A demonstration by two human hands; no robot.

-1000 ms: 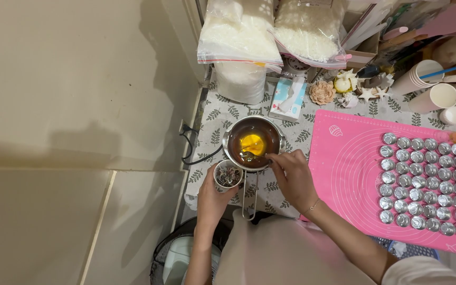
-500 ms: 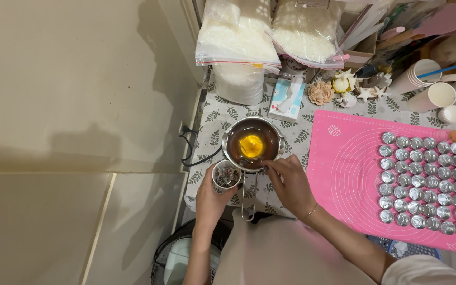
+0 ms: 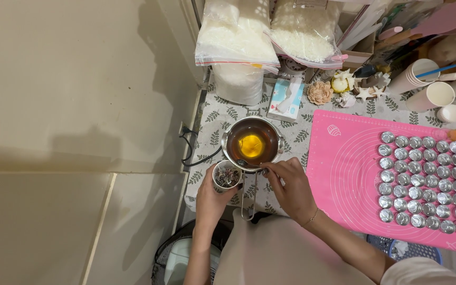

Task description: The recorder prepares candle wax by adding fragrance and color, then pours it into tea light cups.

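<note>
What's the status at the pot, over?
Left hand holds small cup of dark bits. Right hand pinches spoon at rim of metal pot of amber liquid. Nothing between them.

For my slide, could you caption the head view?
Left hand holds a cup beside a pot; right hand at its rim.

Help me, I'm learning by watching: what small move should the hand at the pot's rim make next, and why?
Probably carry the right hand across to the small cup in the left hand. Its fingertips pinch something tiny at the near rim of the metal pot, and the cup sits right beside it.
</note>
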